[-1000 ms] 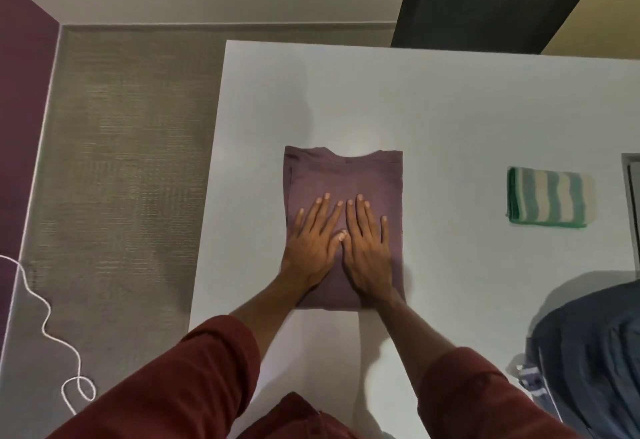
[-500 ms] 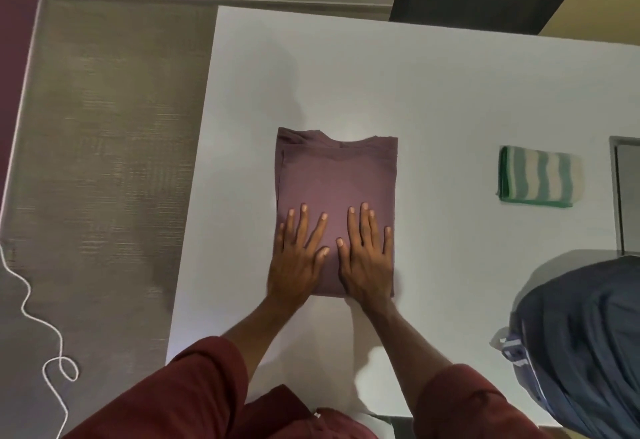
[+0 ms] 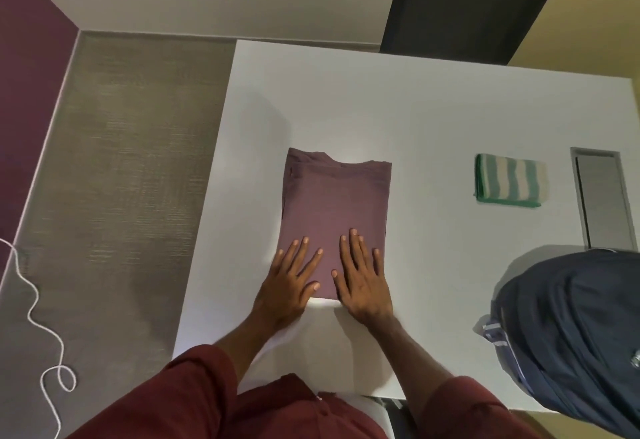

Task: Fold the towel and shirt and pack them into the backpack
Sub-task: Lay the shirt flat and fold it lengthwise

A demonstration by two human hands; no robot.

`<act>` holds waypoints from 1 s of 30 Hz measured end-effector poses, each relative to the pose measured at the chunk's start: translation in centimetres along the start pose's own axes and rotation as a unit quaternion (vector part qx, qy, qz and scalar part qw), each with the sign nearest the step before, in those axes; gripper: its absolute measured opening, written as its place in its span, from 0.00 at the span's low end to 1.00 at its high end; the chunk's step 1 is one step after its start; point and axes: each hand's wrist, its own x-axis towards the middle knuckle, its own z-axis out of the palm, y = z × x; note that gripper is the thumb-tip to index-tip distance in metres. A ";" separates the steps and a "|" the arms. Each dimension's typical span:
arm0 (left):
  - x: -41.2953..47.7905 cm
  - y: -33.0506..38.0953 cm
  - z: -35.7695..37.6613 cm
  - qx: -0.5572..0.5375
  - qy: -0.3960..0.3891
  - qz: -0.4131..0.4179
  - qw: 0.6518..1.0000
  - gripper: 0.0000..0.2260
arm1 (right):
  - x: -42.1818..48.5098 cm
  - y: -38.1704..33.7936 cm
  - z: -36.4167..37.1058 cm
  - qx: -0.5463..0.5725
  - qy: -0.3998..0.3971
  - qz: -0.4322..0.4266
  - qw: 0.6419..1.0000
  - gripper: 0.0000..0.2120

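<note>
A mauve shirt [image 3: 334, 203] lies folded into a neat rectangle in the middle of the white table [image 3: 346, 106]. My left hand [image 3: 289, 281] and my right hand [image 3: 362, 275] lie flat side by side on the shirt's near edge, fingers straight and spread, heels of the palms off the cloth on the table. A folded green-and-cream striped towel [image 3: 509, 180] rests to the right of the shirt, apart from it. A dark blue backpack [image 3: 575, 327] sits at the table's near right corner.
A grey rectangular panel [image 3: 602, 196] is set in the table at the far right, behind the backpack. Left of the table is grey carpet with a white cord [image 3: 41, 314] looping across it. A dark doorway stands beyond the table's far edge.
Both hands have slid toward me over the shirt, from its middle down to its near edge, and spread slightly apart. The camera view has shifted.
</note>
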 end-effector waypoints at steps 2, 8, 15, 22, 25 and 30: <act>-0.9 -0.3 0.2 0.028 -0.018 0.034 0.999 0.33 | -1.5 0.2 -0.1 -0.013 -0.025 -0.055 0.998 0.35; -1.8 -0.5 0.6 0.080 -0.030 0.082 0.993 0.37 | -3.8 0.7 1.5 -0.049 -0.046 -0.075 0.995 0.36; -2.1 0.1 0.0 0.038 -0.005 0.069 0.997 0.30 | -2.8 1.3 2.1 -0.105 -0.013 -0.126 0.986 0.29; -1.1 0.5 0.1 -0.010 0.010 0.041 0.999 0.32 | -3.0 1.7 0.6 -0.063 -0.016 -0.121 0.990 0.34; -1.3 0.5 -0.2 -0.006 0.024 0.053 0.998 0.34 | -2.9 1.0 0.1 -0.078 -0.075 -0.078 0.991 0.44; -1.9 -0.8 1.3 0.026 -0.010 0.088 0.996 0.35 | -2.9 -1.0 -0.7 -0.074 -0.137 -0.038 0.987 0.36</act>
